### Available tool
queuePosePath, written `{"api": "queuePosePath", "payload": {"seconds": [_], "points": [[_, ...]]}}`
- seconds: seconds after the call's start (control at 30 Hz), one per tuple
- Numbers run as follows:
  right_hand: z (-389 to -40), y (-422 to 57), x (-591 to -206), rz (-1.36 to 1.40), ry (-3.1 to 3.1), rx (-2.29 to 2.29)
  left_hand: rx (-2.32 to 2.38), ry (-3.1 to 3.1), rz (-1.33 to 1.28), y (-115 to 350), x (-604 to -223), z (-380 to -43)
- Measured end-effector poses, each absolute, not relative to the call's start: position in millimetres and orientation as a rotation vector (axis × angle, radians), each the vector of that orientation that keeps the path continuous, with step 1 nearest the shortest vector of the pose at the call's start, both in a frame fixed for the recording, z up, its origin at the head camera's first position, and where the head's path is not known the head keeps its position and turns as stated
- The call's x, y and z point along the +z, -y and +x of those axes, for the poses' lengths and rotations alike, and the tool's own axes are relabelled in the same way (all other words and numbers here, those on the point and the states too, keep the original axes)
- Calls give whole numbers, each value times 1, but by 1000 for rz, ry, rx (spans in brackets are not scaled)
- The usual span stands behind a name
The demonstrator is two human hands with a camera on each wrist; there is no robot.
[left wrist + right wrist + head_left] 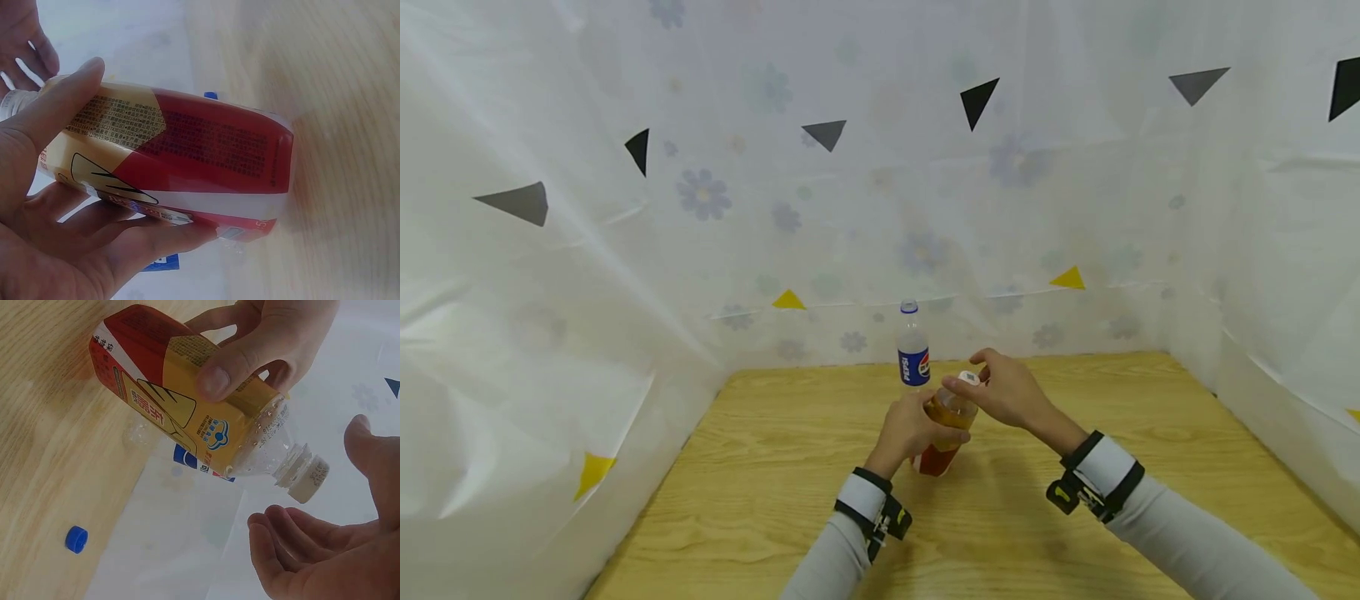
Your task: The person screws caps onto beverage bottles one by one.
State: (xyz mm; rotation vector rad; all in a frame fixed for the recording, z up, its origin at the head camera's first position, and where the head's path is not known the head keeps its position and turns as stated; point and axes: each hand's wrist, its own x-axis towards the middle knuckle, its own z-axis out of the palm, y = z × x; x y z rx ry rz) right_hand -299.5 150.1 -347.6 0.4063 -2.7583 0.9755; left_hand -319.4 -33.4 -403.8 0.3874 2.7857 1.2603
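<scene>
My left hand point(906, 429) grips a drink bottle point(181, 412) with a red and yellow label, thumb on one side and fingers on the other. The bottle tilts, its base low near the table. A white cap point(310, 481) sits on its neck. My right hand point(1011, 393) is beside that cap; in the right wrist view, its thumb and loosely bent fingers stand apart from the cap on either side, holding nothing. Behind them a clear Pepsi bottle point(913, 367) with a blue label stands upright without a cap, partly hidden by the left hand and drink bottle.
A loose blue cap point(76, 539) lies on the wooden table point(760, 483). White flowered sheeting point(865, 208) rises behind the table and along both sides, with black, grey and yellow triangles on it.
</scene>
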Motion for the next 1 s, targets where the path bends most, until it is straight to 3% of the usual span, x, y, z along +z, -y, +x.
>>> {"api": "queuePosePath", "payload": {"seconds": [0.43,1.0], "points": [[-294,-157,-348,627,2629,1024,1253,-2778,366,32,-402,-318],[-298,-157,-353,573,2589,1035,1244,-2785,384,31,-402,-318]]}}
